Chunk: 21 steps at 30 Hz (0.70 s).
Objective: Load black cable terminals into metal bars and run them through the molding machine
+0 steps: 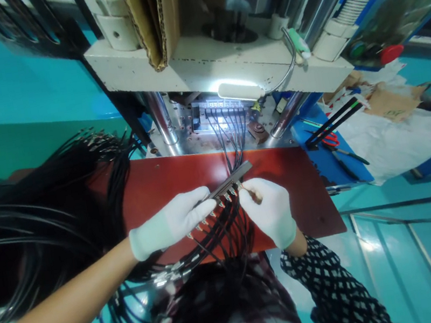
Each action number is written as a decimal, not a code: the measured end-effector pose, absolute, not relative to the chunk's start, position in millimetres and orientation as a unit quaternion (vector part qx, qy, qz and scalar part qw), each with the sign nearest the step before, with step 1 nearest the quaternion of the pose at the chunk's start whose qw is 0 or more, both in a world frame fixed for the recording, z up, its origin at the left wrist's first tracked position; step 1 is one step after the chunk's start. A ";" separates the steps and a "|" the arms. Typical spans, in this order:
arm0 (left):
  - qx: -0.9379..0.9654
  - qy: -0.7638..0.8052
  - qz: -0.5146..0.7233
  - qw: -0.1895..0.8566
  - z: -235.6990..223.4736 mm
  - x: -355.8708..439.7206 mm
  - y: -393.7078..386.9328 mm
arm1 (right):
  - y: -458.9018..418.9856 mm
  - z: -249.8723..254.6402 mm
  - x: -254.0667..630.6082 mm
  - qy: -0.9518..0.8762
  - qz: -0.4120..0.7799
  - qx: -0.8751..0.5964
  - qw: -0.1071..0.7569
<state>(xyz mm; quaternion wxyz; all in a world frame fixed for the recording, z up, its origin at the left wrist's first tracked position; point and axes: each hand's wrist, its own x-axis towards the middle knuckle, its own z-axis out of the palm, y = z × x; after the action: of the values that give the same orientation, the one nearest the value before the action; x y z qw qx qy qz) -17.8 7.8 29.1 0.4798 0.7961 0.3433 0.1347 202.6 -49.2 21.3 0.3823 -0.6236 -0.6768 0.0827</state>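
Left hand grips the bar, long axis 8-to-2 o'clock; right hand, nearer its 2-o'clock end, pinches a connector.

Bare tabletop right of the right hand, center-right of frame, passable; smaller open patch above the left hand, hemmed in at frame left by the black cable heap. Upper center, the gap under the white press beam is tight: chrome posts either side, lamp at its edge, thin cables down the middle. Metal bar and hanging wires block between the hands.
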 end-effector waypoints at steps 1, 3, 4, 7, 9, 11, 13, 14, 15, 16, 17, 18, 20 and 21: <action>0.798 0.344 0.134 0.476 29.2 -17.4 7.5 | -47.4 19.3 201.7 -0.683 0.059 -0.619 0.383; 0.802 0.345 0.134 0.469 29.4 -16.5 7.0 | -44.0 15.7 201.8 -0.692 0.018 -0.611 0.384; 0.802 0.345 0.136 0.467 29.4 -16.0 6.9 | -42.8 14.5 202.5 -0.695 0.005 -0.609 0.383; 0.790 0.353 0.140 0.481 29.0 -14.4 6.5 | -44.2 15.3 205.3 -0.704 0.003 -0.606 0.370; 0.771 0.366 0.139 0.502 28.4 -13.4 6.4 | -49.8 19.1 205.1 -0.707 -0.014 -0.610 0.359; 0.753 0.377 0.138 0.521 27.3 -12.6 6.4 | -57.3 23.5 201.8 -0.711 -0.053 -0.609 0.349; 0.747 0.380 0.142 0.526 26.0 -11.8 6.5 | -63.4 26.4 196.0 -0.722 -0.088 -0.602 0.330; 0.749 0.380 0.145 0.522 25.5 -11.5 6.5 | -65.0 27.0 192.7 -0.729 -0.099 -0.599 0.317; 0.754 0.379 0.149 0.515 25.2 -11.3 6.5 | -65.5 27.0 189.5 -0.733 -0.107 -0.599 0.303; 0.760 0.377 0.151 0.507 25.1 -11.1 6.4 | -65.1 26.5 186.8 -0.735 -0.114 -0.600 0.294; 0.766 0.374 0.152 0.500 25.3 -11.0 6.3 | -63.8 25.7 184.5 -0.736 -0.118 -0.601 0.289; 0.771 0.371 0.151 0.495 25.7 -11.0 6.0 | -62.0 24.8 182.8 -0.735 -0.119 -0.602 0.289; 0.776 0.365 0.146 0.492 26.9 -11.2 5.2 | -58.2 22.7 180.6 -0.732 -0.115 -0.602 0.297; 0.778 0.363 0.145 0.492 27.4 -11.4 4.6 | -56.7 21.6 180.0 -0.730 -0.113 -0.601 0.303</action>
<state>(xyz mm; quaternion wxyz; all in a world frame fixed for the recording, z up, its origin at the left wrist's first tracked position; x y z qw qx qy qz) -11.4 4.6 27.4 0.4918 0.7779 0.3632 0.1454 180.0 -56.7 21.6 0.3035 -0.6013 -0.7305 -0.1133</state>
